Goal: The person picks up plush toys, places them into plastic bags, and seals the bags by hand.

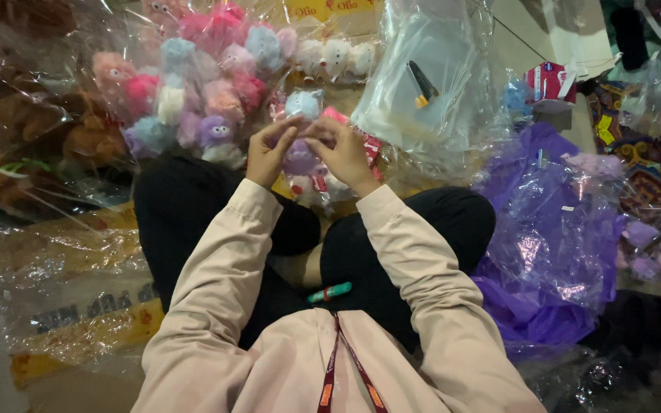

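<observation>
Pretty dim indoor light, glare all over the clear plastic bags (430,84), dark corners and everything slightly soft.

Pale tiled floor (533,42) is peeking out up top, mostly getting buried under crinkly clear plastic bags (437,84); dim indoor light is glaring off them.

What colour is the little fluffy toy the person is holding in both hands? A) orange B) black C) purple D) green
C: the small plush toy held between the left hand and the right hand is purple, like some of the toys in the pile of pastel plush toys behind it.
</observation>
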